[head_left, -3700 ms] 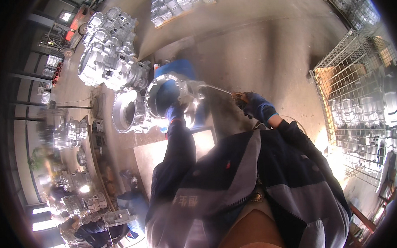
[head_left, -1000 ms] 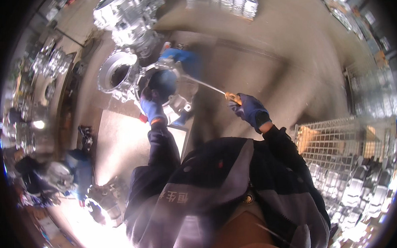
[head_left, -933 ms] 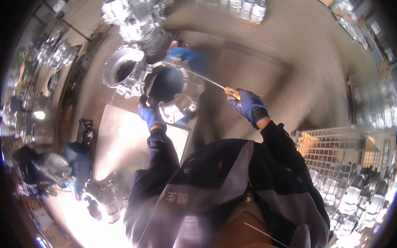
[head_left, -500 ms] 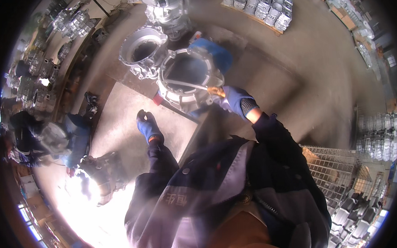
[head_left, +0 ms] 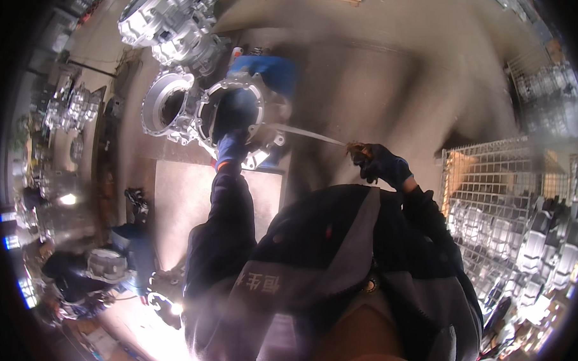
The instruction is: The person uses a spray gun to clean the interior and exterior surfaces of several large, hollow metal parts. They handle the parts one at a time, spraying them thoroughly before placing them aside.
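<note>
Our right hand (head_left: 384,164) gripped a slim, brown-handled metal tool (head_left: 306,135) reaching toward the silver, ring-mouthed metal housing (head_left: 259,100) ahead; left hand (head_left: 232,147) at its near rim, fingers we couldn't read. Weak bracing there risked rocking!

hands (head_left: 232,147) (head_left: 379,165): 2; tool (head_left: 313,136): 1; nr. ring hsgs (head_left: 273,115) (head_left: 154,107): 2; nr. wire cage (head_left: 477,190): 1

Silvery open-mouthed housing (head_left: 261,105); slim straight tool (head_left: 310,136) slanting at right.

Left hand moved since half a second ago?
Yes: the left hand went from over the pale panel forward past its far edge to the metal housing.
</note>
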`<state>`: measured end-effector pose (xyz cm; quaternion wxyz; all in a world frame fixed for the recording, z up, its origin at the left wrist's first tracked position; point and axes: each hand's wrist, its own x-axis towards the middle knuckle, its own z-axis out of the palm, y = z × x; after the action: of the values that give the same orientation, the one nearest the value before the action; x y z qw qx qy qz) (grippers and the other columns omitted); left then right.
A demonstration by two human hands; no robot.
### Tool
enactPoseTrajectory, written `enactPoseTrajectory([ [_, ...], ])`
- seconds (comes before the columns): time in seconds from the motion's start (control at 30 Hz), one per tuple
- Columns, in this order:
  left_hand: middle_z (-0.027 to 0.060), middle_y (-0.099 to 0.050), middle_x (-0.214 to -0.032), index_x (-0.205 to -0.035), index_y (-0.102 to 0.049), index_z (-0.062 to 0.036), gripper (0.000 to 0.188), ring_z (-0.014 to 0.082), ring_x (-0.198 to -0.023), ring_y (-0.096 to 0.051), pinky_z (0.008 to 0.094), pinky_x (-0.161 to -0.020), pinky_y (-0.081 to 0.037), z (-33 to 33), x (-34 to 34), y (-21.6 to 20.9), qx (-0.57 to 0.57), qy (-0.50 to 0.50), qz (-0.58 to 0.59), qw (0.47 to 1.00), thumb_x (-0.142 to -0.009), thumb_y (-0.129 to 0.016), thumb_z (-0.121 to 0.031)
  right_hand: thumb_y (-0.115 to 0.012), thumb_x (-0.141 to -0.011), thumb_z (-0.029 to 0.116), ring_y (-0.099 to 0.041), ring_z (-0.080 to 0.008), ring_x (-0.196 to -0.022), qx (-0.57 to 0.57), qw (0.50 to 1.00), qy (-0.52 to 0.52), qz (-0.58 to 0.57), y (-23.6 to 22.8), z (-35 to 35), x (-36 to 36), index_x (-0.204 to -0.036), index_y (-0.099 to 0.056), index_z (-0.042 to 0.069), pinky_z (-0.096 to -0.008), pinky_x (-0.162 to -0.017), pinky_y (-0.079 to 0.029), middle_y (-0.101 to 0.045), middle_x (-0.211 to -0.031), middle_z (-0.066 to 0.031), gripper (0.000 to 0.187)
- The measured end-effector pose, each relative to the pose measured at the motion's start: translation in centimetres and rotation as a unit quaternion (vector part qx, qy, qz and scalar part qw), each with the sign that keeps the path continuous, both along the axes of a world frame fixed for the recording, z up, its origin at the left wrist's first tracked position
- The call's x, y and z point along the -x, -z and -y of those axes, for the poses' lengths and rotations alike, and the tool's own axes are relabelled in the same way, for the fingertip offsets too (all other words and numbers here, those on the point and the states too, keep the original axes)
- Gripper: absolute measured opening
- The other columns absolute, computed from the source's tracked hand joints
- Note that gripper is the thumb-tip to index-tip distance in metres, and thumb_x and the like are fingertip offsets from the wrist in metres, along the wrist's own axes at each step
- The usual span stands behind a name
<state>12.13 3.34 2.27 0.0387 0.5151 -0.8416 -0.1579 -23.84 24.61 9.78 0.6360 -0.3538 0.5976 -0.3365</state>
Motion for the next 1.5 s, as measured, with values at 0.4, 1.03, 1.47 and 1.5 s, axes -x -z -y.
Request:
enactPoseTrajectory([
  [0.4, 0.0114, -0.070, -0.092, -0.093, -0.071, -0.0112, 0.046, 0.0314, -0.090, -0.066, 0.0399, -0.079, -0.049, -0.8, 9.0, 1.8, -0.009, -0.198, -0.055, 0.979, -0.066, -0.079, -0.048, -0.053, -0.088, 0.011, -0.064, -0.0154, -0.068, -0.011, 0.986, 0.085, 0.141, 9.1, -5.0, 2.8, -0.116, -0.056, 0.001, -0.0267, -0.058, -0.053, -0.063, -0.090, -0.0055, 0.030],
  [1.03, 0.0132, -0.068, -0.101, -0.099, -0.070, -0.0105, 0.046, 0.0313, -0.098, -0.063, 0.0409, -0.084, -0.046, -0.6, 9.7, 0.5, -0.069, -0.196, -0.006, 0.978, -0.071, -0.074, -0.047, -0.058, -0.087, 0.014, -0.063, -0.0145, -0.065, 0.001, 0.995, -0.076, -0.060, 15.4, -3.1, 1.9, -0.111, -0.059, 0.006, -0.0283, -0.053, -0.050, -0.063, -0.084, -0.0039, 0.025],
  [1.47, 0.0137, -0.062, -0.103, -0.122, -0.055, -0.0055, 0.041, 0.0278, -0.098, -0.060, 0.0412, -0.085, -0.049, 0.3, 5.9, 3.6, -0.176, -0.279, -0.805, 0.493, -0.090, -0.062, -0.031, -0.058, -0.089, 0.022, -0.065, -0.0208, -0.071, -0.073, 0.995, -0.073, -0.005, 10.5, -2.5, 1.9, -0.109, -0.062, 0.007, -0.0335, -0.061, -0.052, -0.065, -0.094, -0.0086, 0.025],
  [1.5, 0.0120, -0.061, -0.106, -0.124, -0.053, -0.0031, 0.040, 0.0247, -0.098, -0.059, 0.0380, -0.085, -0.049, -1.0, 4.9, 2.9, -0.086, -0.300, -0.758, 0.573, -0.092, -0.059, -0.025, -0.058, -0.089, 0.023, -0.065, -0.0212, -0.071, -0.082, 0.994, -0.071, 0.005, 9.6, -2.4, 1.8, -0.109, -0.062, 0.007, -0.0339, -0.061, -0.052, -0.066, -0.094, -0.0089, 0.025],
])
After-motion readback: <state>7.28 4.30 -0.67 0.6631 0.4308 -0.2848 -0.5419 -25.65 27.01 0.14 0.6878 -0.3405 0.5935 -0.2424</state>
